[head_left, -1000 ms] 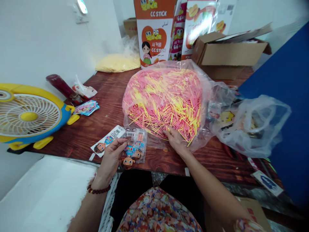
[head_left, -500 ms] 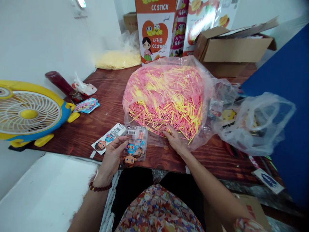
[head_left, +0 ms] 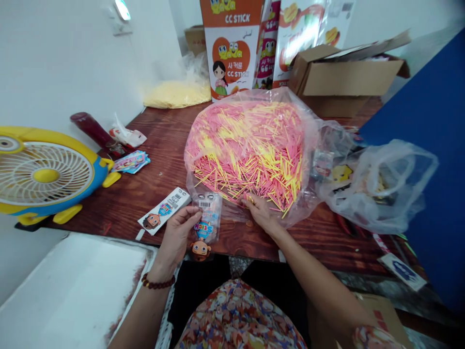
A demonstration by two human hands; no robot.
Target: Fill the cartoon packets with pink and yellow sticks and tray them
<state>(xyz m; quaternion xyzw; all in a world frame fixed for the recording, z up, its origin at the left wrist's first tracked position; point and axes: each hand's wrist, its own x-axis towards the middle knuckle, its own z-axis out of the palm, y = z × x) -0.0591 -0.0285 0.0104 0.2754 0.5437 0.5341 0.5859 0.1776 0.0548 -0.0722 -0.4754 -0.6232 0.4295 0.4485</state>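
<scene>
My left hand [head_left: 180, 233] is closed, thumb against fingers, on the left edge of a clear printed packet [head_left: 204, 228] with a cartoon face near its lower end. A stack of white-backed packets [head_left: 164, 212] lies just left of it. At the near edge of a large clear plastic bag [head_left: 308, 186], my right hand [head_left: 258, 211] has its fingers closed around a few sticks. Thin pink and yellow sticks [head_left: 250, 157] fill the bag in a wide heap. How many sticks the right hand holds cannot be made out.
A yellow and blue fan [head_left: 54, 174] stands at the left. Behind it are a dark red bottle [head_left: 95, 132], tissues [head_left: 127, 135] and colourful cards [head_left: 131, 161]. Cartons [head_left: 232, 53] and an opened box [head_left: 348, 77] stand at the back. A white plastic bag [head_left: 385, 189] lies at right.
My left hand and the packet have shifted slightly right, nearer my right hand. My right hand has moved a little left with the sticks. The view has tilted slightly.
</scene>
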